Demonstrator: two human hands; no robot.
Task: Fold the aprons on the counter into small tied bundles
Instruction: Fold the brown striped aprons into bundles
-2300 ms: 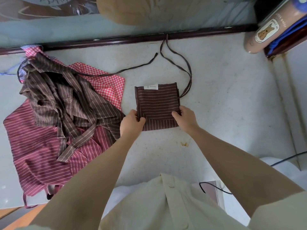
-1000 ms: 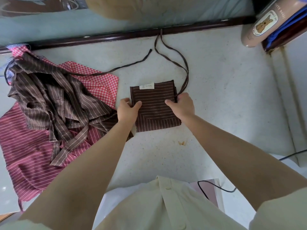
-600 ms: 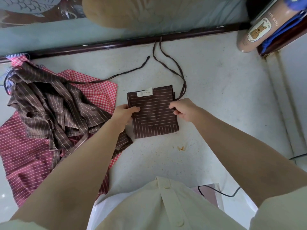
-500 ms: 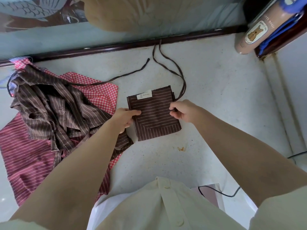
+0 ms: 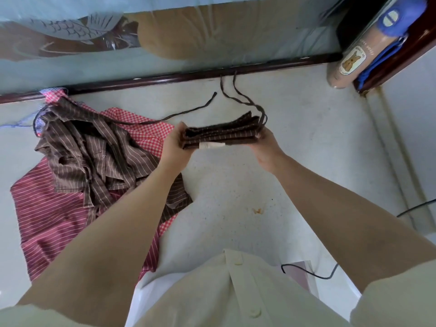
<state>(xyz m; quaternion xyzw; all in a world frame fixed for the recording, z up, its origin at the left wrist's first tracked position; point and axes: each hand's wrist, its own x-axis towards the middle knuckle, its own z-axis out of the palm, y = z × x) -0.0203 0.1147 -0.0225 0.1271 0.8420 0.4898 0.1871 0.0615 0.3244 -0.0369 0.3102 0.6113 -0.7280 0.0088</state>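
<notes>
Folded brown apron (image 5: pixel 219 134) is gripped at either end by left hand (image 5: pixel 175 147) and right hand (image 5: pixel 267 147); loose straps (image 5: pixel 238 100) trailing beyond it likely need winding round next

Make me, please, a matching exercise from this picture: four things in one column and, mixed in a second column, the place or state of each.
Things
1. folded brown apron
2. crumpled brown apron
3. red striped apron
4. bottle with a dog label

Places or states
A. spread on the counter, partly under another apron
B. gripped at its ends by the left hand and the right hand
C. at the far right corner
D. heaped on top of other aprons

Pairs: 1-B, 2-D, 3-A, 4-C.
</notes>
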